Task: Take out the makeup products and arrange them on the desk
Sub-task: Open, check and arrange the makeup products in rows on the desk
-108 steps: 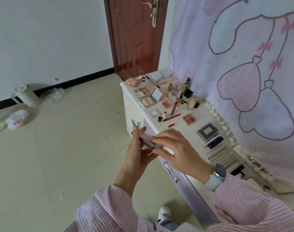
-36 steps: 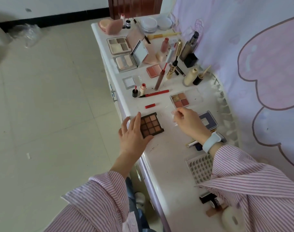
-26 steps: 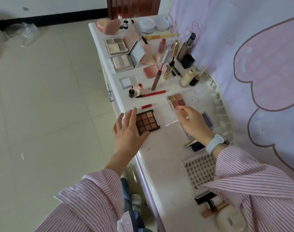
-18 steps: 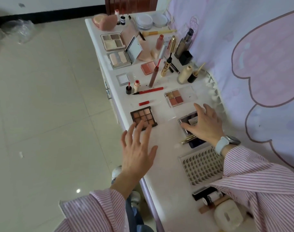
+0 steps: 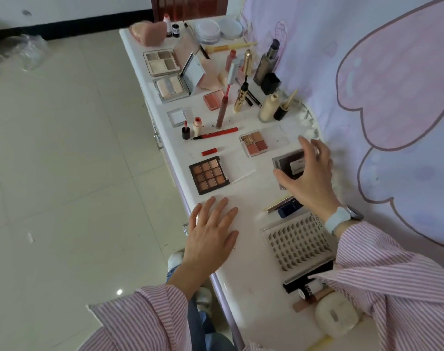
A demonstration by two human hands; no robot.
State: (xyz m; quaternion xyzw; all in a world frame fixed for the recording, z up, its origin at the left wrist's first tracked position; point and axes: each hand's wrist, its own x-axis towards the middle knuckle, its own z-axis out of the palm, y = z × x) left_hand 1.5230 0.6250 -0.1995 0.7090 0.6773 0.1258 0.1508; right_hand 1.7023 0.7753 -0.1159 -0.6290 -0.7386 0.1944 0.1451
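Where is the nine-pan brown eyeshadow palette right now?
The nine-pan palette lies open near the desk's front edge, just beyond the left hand, with the small red tube behind it.

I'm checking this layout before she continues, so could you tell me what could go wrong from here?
1. The right hand grips the dark case close to the open four-pan palette; moving it could knock that palette.
2. The nine-pan palette lies open at the desk edge; the left hand might nudge it off.
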